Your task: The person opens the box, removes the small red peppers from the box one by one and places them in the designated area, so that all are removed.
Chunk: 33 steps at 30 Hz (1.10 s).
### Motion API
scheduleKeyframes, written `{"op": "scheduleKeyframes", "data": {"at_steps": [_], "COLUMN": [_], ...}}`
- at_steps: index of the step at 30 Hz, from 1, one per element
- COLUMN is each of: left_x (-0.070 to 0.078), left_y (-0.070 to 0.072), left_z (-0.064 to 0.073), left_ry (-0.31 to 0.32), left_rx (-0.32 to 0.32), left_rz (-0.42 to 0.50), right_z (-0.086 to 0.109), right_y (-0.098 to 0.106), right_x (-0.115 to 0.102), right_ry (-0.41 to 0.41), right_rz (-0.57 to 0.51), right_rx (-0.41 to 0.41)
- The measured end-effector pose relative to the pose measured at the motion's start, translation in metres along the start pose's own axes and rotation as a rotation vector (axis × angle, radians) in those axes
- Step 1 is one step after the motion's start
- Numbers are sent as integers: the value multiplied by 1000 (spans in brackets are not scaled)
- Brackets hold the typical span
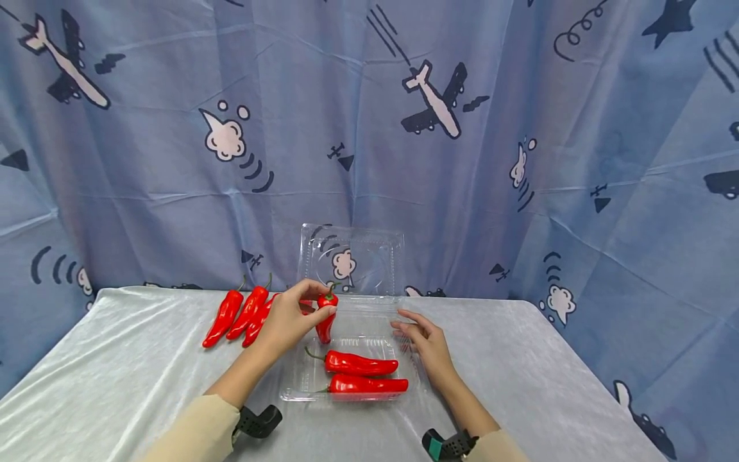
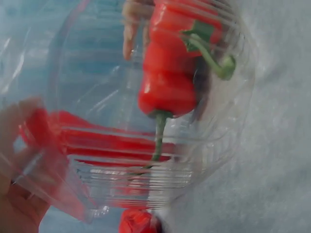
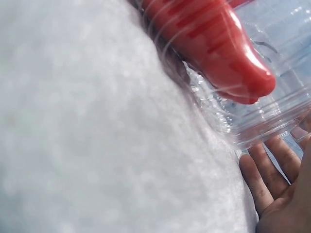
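Observation:
My left hand (image 1: 294, 317) pinches a red pepper (image 1: 326, 328) near its stem end. The pepper hangs tip-down over the back part of a clear plastic clamshell box (image 1: 291, 385). Two more red peppers, a rear one (image 1: 360, 364) and a front one (image 1: 369, 385), lie crosswise inside, stems to the left. In the left wrist view, the box wall blurs the peppers, and part of my left hand (image 2: 22, 208) shows at the lower left. My right hand (image 1: 427, 346) rests its spread fingers along the box's right side. The right wrist view shows its loose fingers (image 3: 265, 179) beside the wall.
Several red peppers (image 1: 224, 317) lie on the white cloth-covered table (image 1: 150, 372), left of the box, partly behind my left hand. The box's clear lid (image 1: 378, 256) stands raised at the back. A blue patterned curtain (image 1: 323, 128) hangs behind the table.

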State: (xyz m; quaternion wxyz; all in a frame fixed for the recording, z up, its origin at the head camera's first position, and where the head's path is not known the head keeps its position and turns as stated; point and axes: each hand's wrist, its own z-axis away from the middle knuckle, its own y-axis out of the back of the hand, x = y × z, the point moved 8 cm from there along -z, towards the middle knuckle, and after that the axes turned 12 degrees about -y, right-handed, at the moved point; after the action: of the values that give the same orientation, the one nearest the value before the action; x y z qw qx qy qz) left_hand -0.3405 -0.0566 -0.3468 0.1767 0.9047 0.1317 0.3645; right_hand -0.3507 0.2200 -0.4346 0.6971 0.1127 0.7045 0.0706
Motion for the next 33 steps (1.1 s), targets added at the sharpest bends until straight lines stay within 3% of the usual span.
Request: {"op": "scheduleKeyframes", "data": {"at_steps": [5,22,33], "left_x": [1,5,5], "left_y": [-1,-3,-10], "left_z": [1,1,2], "left_ry": [-17,-94,-124], "left_rx": [25,7,-30], "left_rz": [-8,29,-5], "right_z": [0,0,0], "right_y": [0,-1,0], "right_x": [1,0,1], "right_ry": [-4,-2,4], "right_rz": [4,12,4], "right_rx": [-5,-7,-3]}}
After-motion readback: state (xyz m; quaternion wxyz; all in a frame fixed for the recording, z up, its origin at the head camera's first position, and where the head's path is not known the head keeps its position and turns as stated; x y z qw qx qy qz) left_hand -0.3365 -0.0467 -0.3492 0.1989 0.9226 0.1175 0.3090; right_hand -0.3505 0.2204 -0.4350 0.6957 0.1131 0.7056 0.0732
